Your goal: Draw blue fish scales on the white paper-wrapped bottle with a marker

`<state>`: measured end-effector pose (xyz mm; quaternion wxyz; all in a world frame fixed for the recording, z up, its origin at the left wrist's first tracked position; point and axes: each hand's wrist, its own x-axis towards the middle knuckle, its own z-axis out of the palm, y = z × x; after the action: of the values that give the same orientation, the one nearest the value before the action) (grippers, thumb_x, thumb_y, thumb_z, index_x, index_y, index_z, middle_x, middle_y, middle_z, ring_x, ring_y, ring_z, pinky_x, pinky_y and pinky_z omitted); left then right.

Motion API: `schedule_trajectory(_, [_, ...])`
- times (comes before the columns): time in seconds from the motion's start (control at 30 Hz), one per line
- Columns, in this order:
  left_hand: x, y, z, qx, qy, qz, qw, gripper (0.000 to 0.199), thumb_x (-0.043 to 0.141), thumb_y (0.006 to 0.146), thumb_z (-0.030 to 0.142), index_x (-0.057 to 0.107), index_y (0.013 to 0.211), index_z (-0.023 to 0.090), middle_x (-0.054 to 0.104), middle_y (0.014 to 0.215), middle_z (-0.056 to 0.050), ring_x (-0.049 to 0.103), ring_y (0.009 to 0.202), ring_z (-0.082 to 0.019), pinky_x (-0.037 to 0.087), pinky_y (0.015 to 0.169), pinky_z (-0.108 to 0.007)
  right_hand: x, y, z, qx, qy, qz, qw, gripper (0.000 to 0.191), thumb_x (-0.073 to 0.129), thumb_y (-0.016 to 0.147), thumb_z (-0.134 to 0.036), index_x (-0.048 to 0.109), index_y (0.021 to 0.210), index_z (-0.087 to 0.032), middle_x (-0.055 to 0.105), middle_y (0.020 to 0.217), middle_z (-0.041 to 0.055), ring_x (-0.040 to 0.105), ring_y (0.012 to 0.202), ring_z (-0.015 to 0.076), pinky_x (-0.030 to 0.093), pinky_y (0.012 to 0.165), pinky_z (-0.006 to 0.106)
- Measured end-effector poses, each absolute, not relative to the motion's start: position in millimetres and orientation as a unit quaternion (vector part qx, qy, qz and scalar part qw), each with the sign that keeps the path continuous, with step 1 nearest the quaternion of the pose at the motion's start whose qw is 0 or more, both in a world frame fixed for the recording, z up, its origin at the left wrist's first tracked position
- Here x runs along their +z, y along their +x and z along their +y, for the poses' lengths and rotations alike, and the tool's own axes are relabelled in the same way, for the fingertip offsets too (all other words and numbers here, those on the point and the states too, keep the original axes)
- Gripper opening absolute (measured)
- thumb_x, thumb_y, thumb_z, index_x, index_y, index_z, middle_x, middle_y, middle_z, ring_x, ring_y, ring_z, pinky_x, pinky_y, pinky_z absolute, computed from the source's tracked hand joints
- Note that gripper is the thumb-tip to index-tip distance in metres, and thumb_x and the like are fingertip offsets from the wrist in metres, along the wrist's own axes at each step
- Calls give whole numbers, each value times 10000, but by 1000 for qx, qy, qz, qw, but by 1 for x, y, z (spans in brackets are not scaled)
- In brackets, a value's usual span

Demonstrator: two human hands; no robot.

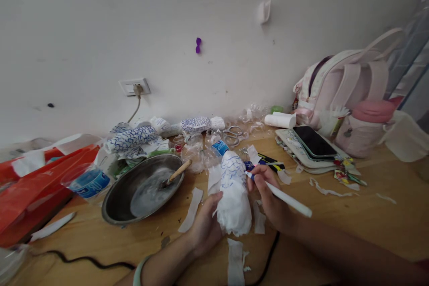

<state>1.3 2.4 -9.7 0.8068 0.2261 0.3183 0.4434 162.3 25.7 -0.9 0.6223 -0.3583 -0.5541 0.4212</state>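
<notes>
A white paper-wrapped form, shaped like a bottle or fish body, lies in front of me with blue scale-like curves over its far half. My left hand grips its near left side. In my right hand is a white marker, its blue tip at the form's right edge. Strips of white paper lie around it on the wooden table. Two more forms with blue scales, one large and one smaller, rest near the wall.
A metal bowl of cloudy liquid holds a wooden-handled brush. Scissors and clear plastic scraps lie behind. A phone, a pink jar and a pink backpack stand right; an orange bag lies left.
</notes>
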Motion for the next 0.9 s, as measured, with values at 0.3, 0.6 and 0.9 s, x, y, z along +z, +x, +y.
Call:
schedule_trajectory(0.3, [-7, 2, -2, 495, 282, 324, 755, 498, 788, 635, 376, 696, 1068, 147, 743, 914, -70, 652, 883, -264, 460, 771, -328, -6, 162, 26, 353, -406, -608, 584, 229, 511, 914, -434, 576, 878, -218, 608, 797, 20, 566, 750, 165, 469, 656, 261])
schedule_trajectory(0.6, [-14, 3, -2, 520, 304, 312, 735, 510, 707, 710, 282, 626, 1201, 171, 710, 1062, -85, 612, 1022, -285, 428, 889, -357, -20, 167, 23, 247, -265, -738, 569, 106, 522, 928, -245, 620, 965, -253, 667, 919, 27, 603, 912, 192, 487, 839, 324])
schedule_trajectory(0.9, [-11, 6, -1, 534, 299, 319, 724, 415, 752, 702, 479, 701, 946, 147, 714, 942, -84, 589, 1064, -311, 401, 969, -412, -26, 164, 28, 172, -200, -804, 532, 84, 554, 910, -314, 621, 945, -278, 736, 883, 25, 644, 989, 247, 454, 905, 415])
